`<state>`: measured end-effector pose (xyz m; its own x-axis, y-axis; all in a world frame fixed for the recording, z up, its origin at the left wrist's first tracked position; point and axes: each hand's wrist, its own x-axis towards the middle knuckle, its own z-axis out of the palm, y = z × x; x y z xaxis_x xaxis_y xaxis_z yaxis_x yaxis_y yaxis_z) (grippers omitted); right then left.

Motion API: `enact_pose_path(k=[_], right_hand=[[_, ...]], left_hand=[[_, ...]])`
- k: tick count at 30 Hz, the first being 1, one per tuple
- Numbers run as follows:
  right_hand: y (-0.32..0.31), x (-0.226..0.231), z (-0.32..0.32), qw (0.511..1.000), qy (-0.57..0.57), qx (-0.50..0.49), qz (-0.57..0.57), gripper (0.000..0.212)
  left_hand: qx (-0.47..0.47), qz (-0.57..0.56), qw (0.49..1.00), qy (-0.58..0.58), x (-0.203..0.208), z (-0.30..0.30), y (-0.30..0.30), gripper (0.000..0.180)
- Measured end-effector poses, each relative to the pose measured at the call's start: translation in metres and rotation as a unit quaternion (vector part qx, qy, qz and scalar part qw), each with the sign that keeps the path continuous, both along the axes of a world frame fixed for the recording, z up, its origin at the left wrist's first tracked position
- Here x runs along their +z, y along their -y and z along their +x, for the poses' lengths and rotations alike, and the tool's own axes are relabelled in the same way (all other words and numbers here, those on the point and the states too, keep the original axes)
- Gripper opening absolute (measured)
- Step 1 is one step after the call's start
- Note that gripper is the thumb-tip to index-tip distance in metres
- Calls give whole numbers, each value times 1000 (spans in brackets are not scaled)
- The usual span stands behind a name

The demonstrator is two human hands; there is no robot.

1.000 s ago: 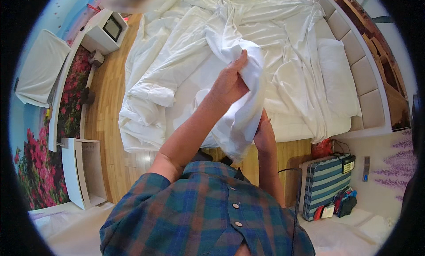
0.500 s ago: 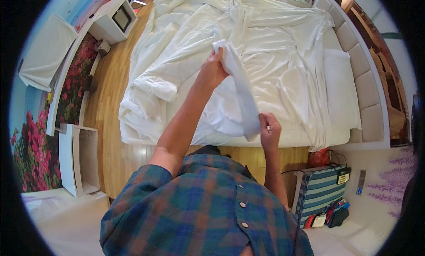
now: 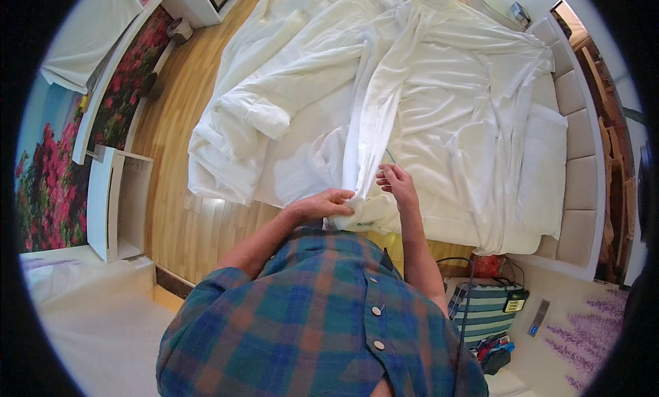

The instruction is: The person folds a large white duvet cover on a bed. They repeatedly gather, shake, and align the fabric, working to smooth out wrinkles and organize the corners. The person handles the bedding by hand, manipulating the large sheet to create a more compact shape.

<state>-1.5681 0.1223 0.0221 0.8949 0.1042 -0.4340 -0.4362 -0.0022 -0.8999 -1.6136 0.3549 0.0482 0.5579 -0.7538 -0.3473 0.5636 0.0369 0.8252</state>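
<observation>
At the near edge of the bed (image 3: 288, 167), a long, gathered white cloth (image 3: 374, 119) runs from the heaped bedding at the far side down to my left hand (image 3: 312, 206). Left fingers (image 3: 339, 194): closed, pinching the lower end of the cloth just in front of my plaid shirt (image 3: 288, 314). Right hand (image 3: 400, 188): raised just to the right of the same cloth, fingers parted and loosely curled, gripping nothing that I can see; from this angle I cannot say for certain whether their tips touch the fabric. A small green print (image 3: 365, 224) shows on white fabric below and between my hands.

Surroundings noted. Left of the cloth, a bunched white duvet (image 3: 250, 122) lies on the bed. Right of it, a wrinkled white sheet (image 3: 446, 136) spreads toward a white pillow (image 3: 546, 170) beside the padded headboard (image 3: 578, 164). Lower right: a striped case (image 3: 491, 311), with a red bag (image 3: 489, 265) just beyond it. Left: wooden floor (image 3: 165, 157) and an open-fronted white cabinet (image 3: 103, 198) by a flower-patterned wall (image 3: 51, 198).
</observation>
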Motion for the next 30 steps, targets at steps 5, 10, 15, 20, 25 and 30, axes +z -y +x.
enact_pose_path(k=[5, 10, 15, 20, 25, 30], right_hand=[[-27, -8, 9, 996, -67, 42, 44, 30], [-31, 9, 21, 984, -38, -45, 166, 20], [-21, 59, 41, 953, 31, -125, 274, 20], [-14, 96, 80, 930, 102, -87, 342, 34], [-55, 82, 81, 964, 142, 71, 213, 63], [-75, 4, 60, 969, 127, 208, -38, 49]], left_hand=[[-161, 109, 974, 112, 14, 12, -1, 38], [-146, 59, 985, 75, 24, 20, 9, 37], [6, 92, 987, 134, 33, 35, 18, 32], [193, 108, 942, 253, 50, 54, 31, 49], [309, 114, 922, 203, 41, 79, 26, 55], [319, 416, 759, 386, -30, 87, -22, 69]])
